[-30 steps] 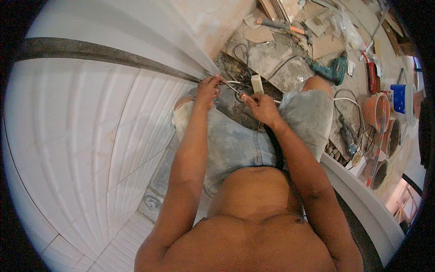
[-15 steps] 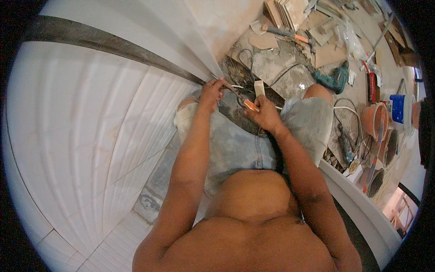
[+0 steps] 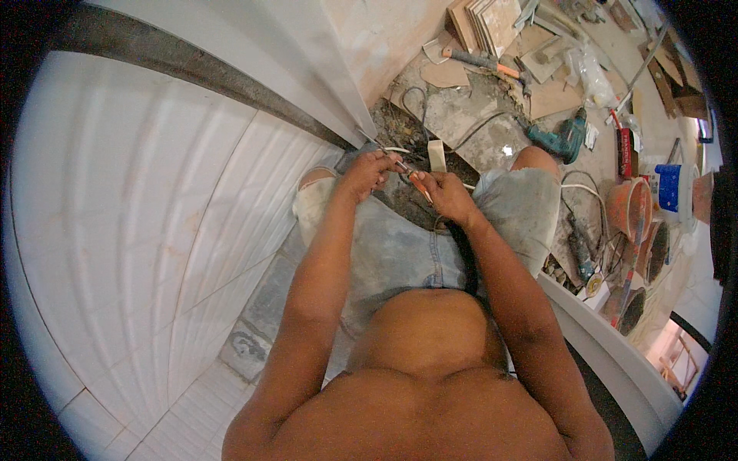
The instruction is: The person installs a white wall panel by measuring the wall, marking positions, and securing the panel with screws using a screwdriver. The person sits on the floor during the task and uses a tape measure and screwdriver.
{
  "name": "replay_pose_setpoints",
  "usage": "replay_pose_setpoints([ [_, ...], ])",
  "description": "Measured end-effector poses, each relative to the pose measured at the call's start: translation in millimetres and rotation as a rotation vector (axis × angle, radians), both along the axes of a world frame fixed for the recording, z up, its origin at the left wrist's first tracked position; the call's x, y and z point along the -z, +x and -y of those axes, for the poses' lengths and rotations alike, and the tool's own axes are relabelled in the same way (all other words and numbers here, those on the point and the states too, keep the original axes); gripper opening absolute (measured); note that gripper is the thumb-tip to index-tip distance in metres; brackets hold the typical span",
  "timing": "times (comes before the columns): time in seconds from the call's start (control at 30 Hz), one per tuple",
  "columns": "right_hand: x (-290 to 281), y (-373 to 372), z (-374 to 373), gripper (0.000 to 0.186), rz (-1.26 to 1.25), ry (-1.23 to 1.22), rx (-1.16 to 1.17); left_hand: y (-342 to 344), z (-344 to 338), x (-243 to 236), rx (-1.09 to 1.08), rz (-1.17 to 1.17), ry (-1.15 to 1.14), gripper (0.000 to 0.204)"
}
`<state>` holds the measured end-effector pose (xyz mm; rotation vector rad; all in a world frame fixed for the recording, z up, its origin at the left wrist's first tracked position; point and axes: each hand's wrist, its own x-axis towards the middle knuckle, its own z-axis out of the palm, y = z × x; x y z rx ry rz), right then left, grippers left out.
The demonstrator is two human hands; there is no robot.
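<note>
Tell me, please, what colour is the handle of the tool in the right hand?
Orange, on the tool gripped by the right hand; the head view shows it.

A white tiled wall (image 3: 138, 230) fills the left side, crossed far off by a dark grey band (image 3: 192, 65). On the dusty floor to the far right lies a green power drill (image 3: 565, 138), with a hammer (image 3: 480, 61) farther off beside a stack of tile pieces (image 3: 492, 23). A clear plastic bag (image 3: 592, 73) lies near the drill. To the right stand an orange bucket (image 3: 626, 207) and a blue and white tub (image 3: 667, 188), just beside each other. A white cable (image 3: 584, 188) loops on the floor between the drill and the bucket. A small white block (image 3: 436, 154) stands upright in the middle. A white curved ledge (image 3: 615, 353) runs along the near right.
</note>
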<state>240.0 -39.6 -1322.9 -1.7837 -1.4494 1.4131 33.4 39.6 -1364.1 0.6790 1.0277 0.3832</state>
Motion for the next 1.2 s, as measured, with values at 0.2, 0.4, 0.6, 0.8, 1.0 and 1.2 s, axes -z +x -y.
replay_pose_setpoints([
  [0.2,-0.4,-11.3,25.4,0.051,0.543,0.183,0.167,7.9,3.0,4.5,-0.048,-0.100,0.041,0.024],
  [0.4,13.6,9.2,29.9,0.046,0.126,-0.107,0.134,4.4,3.7,5.6,-0.100,-0.010,0.048,0.026],
  [0.6,4.5,-3.6,28.4,0.049,0.249,-0.095,0.117,6.2,-0.8,5.3,-0.119,-0.071,0.089,0.026],
  [0.8,-4.5,-4.5,23.5,0.047,0.286,-0.070,0.083,5.1,0.5,7.0,-0.133,-0.148,0.098,0.025],
  [1.0,4.7,-0.6,15.9,0.053,0.109,-0.148,0.084,6.3,-2.6,3.8,-0.138,-0.098,0.068,0.026],
  [1.2,12.0,-4.4,29.7,0.053,0.366,0.095,0.149,4.4,-1.1,-3.4,-0.117,-0.217,0.032,0.025],
])
